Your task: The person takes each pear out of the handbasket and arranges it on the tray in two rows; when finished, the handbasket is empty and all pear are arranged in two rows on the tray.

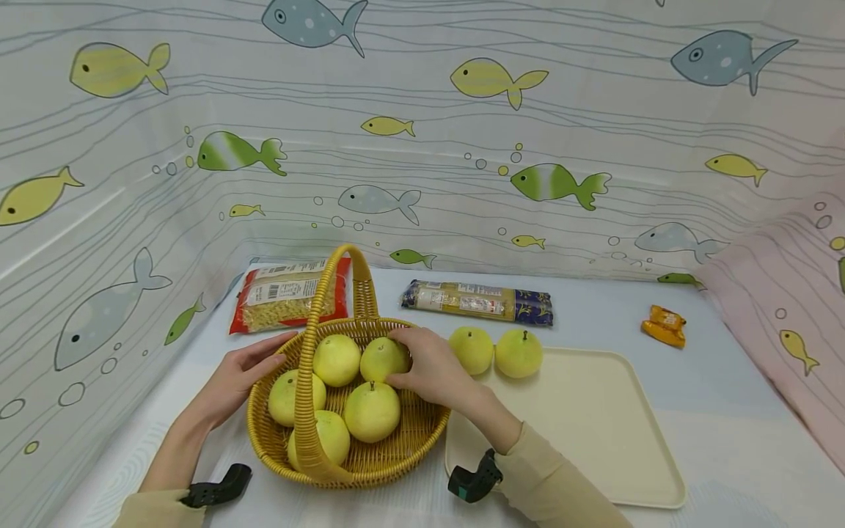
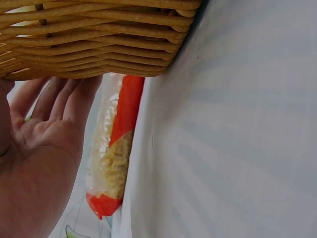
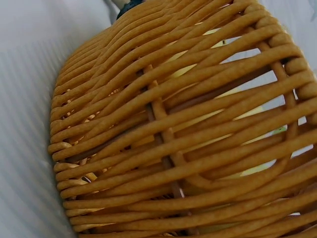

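A golden wicker basket (image 1: 412, 449) with a tall arched handle holds several round yellow-green pears (image 1: 372, 412). My right hand (image 1: 432, 367) reaches over the basket's right rim and grips the pear (image 1: 381, 358) at the back right inside it, thumb and fingers on either side. At the left, my left hand (image 1: 238, 378) rests against the outer side of the rim. In the left wrist view its fingers (image 2: 58, 99) extend up against the woven wall (image 2: 99, 44). The right wrist view holds mostly basket weave (image 3: 163, 124), which hides the right hand.
A cream tray (image 1: 594, 425) lies right of the basket, with two more pears (image 1: 518, 353) at its back left corner. Behind are a red-edged pasta bag (image 1: 284, 293) and a long blue-ended noodle pack (image 1: 475, 301). A small orange packet (image 1: 664, 326) lies far right.
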`<state>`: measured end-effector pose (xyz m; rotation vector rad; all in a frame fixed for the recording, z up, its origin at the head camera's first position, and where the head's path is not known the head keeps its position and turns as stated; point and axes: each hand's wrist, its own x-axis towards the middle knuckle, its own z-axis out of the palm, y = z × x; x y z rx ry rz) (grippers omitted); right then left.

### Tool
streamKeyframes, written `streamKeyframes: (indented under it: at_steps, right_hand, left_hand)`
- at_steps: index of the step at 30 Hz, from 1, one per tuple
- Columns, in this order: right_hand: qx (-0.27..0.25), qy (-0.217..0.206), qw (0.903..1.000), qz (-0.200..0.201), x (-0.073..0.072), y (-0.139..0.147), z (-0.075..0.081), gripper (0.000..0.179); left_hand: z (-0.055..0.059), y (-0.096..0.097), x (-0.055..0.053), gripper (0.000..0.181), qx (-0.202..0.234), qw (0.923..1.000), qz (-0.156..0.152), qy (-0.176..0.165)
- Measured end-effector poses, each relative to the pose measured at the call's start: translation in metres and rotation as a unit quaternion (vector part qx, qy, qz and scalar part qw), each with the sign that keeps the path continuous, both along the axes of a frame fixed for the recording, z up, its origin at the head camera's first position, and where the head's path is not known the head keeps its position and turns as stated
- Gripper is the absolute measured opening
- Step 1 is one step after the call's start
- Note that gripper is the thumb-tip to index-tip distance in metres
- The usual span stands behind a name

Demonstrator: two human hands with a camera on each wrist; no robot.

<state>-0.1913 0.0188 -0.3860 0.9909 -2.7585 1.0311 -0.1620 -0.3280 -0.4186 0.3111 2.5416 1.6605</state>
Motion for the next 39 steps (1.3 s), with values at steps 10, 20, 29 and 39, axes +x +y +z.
streamKeyframes:
  at_steps: [10,20,29,39]
  right_hand:
    - [0.015,0.006,0.9999,-0.002,0.0010,-0.0004,0.0007,0.059]
    - [0.034,-0.014,0.9993,-0.005,0.0018,-0.0016,0.0014,0.060]
    - [0.047,-0.014,0.9987,-0.010,0.0027,-0.0018,0.0025,0.060]
    - [0.053,-0.018,0.9983,-0.013,0.0032,-0.0020,0.0011,0.061]
  left_hand:
    - [0.0001,0.0004,0.0000,0.048,0.005,1.0000,-0.002,-0.004]
    - [0.0007,0.0008,0.0002,0.048,0.007,1.0000,-0.002,-0.002]
    - [0.0004,0.0009,0.0004,0.048,0.005,1.0000,0.000,-0.002]
    - [0.0011,0.0013,0.0005,0.048,0.001,1.0000,-0.001,-0.003]
